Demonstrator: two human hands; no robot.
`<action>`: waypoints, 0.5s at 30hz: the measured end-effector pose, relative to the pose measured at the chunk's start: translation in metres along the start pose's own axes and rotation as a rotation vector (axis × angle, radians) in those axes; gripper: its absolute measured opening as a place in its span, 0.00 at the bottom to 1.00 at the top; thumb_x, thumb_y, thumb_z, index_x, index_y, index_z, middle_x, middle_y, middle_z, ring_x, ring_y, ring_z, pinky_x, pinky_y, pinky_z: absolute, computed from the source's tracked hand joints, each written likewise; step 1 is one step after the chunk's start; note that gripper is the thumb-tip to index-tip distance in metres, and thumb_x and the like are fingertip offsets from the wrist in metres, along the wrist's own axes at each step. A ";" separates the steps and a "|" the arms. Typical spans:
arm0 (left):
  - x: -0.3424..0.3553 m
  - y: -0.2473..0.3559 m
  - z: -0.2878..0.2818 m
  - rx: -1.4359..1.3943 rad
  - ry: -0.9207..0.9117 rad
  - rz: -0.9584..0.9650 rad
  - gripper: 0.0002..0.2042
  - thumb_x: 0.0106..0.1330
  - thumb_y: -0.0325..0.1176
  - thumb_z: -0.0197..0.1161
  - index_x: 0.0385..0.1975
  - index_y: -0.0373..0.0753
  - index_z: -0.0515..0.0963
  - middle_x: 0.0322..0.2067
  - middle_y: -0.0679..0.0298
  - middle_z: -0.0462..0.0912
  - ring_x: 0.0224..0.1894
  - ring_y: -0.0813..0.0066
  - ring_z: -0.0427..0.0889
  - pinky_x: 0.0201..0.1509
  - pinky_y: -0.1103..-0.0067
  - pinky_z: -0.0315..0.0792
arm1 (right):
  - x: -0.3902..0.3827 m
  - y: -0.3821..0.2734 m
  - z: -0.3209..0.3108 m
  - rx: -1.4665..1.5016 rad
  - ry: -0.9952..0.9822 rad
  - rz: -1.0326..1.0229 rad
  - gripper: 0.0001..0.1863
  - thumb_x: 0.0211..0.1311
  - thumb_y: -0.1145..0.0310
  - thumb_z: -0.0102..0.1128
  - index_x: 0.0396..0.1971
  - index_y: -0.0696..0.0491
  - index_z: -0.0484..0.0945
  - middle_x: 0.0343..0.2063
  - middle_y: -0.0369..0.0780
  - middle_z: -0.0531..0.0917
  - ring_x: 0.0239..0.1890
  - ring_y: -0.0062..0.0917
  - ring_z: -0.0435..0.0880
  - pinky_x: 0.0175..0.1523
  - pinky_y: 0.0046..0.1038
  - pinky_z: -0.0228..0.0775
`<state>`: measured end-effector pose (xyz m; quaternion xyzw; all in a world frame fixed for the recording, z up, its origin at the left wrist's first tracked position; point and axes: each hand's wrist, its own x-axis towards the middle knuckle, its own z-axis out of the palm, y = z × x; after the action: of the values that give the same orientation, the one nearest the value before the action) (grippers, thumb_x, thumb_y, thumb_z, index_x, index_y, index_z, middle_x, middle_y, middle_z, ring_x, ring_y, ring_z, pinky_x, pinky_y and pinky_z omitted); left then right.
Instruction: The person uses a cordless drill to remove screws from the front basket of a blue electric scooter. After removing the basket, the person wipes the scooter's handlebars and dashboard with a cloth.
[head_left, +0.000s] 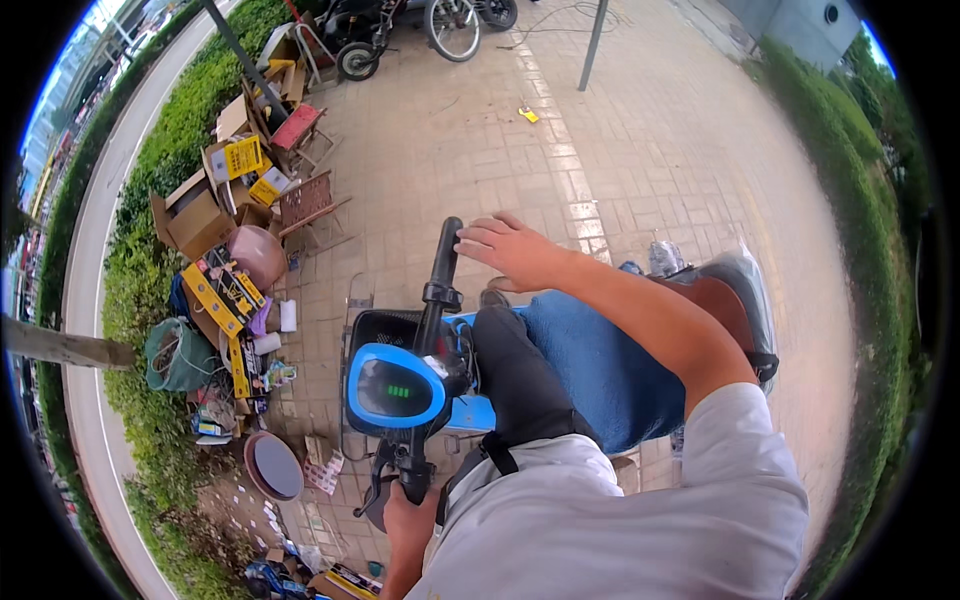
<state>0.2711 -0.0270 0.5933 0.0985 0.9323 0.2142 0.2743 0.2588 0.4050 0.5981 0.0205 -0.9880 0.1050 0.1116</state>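
Observation:
I sit astride a small blue scooter whose handlebar (433, 312) runs up the middle of the view. My left hand (405, 515) is wrapped round its lower black grip, beside a brake lever (375, 485). At the upper end, my right hand (515, 250) has its fingers stretched out close to the other black grip (449, 240); whether the fingertips touch it I cannot tell. Between the grips is a blue-rimmed oval display (396, 388) with lit green bars. Behind it, partly hidden, sits a black basket (375, 328). Blue cloth (605, 370) lies beside my dark trouser leg (520, 385).
Cardboard boxes (198, 218), folding chairs (308, 203), a green bag (178, 355) and a round tub (273, 466) line the hedge (150, 240) at left. A pole (593, 45) and wheeled vehicles (450, 30) stand on the paving ahead. Another hedge (870, 330) borders the right.

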 end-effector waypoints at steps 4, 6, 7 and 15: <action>-0.006 0.012 0.009 0.123 0.072 -0.117 0.20 0.45 0.46 0.69 0.24 0.37 0.71 0.21 0.50 0.80 0.26 0.46 0.79 0.30 0.59 0.71 | 0.068 0.020 -0.017 0.031 -0.408 -0.453 0.43 0.42 0.46 0.68 0.58 0.53 0.65 0.55 0.48 0.67 0.62 0.39 0.61 0.67 0.40 0.52; -0.006 0.012 0.017 0.160 0.113 -0.146 0.19 0.42 0.45 0.71 0.24 0.39 0.73 0.22 0.52 0.80 0.25 0.49 0.80 0.29 0.61 0.71 | 0.087 0.028 -0.006 0.096 -0.392 -0.689 0.43 0.41 0.41 0.67 0.53 0.55 0.68 0.48 0.47 0.72 0.57 0.37 0.67 0.62 0.39 0.57; -0.005 0.013 0.021 0.173 0.143 -0.162 0.18 0.39 0.44 0.72 0.24 0.39 0.73 0.22 0.54 0.80 0.24 0.50 0.80 0.28 0.62 0.72 | 0.092 0.027 0.000 0.128 -0.474 -0.680 0.42 0.40 0.40 0.66 0.51 0.56 0.69 0.45 0.46 0.73 0.53 0.37 0.69 0.59 0.38 0.59; -0.011 0.048 0.027 0.127 0.268 -0.266 0.18 0.30 0.41 0.74 0.20 0.44 0.73 0.19 0.62 0.78 0.21 0.60 0.79 0.24 0.69 0.70 | 0.129 0.033 0.031 0.304 -0.486 -0.828 0.39 0.30 0.43 0.74 0.41 0.56 0.75 0.30 0.40 0.79 0.32 0.35 0.80 0.37 0.32 0.70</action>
<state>0.2984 0.0218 0.6004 -0.0377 0.9769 0.1282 0.1668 0.1245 0.4285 0.5910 0.4507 -0.8679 0.1867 -0.0936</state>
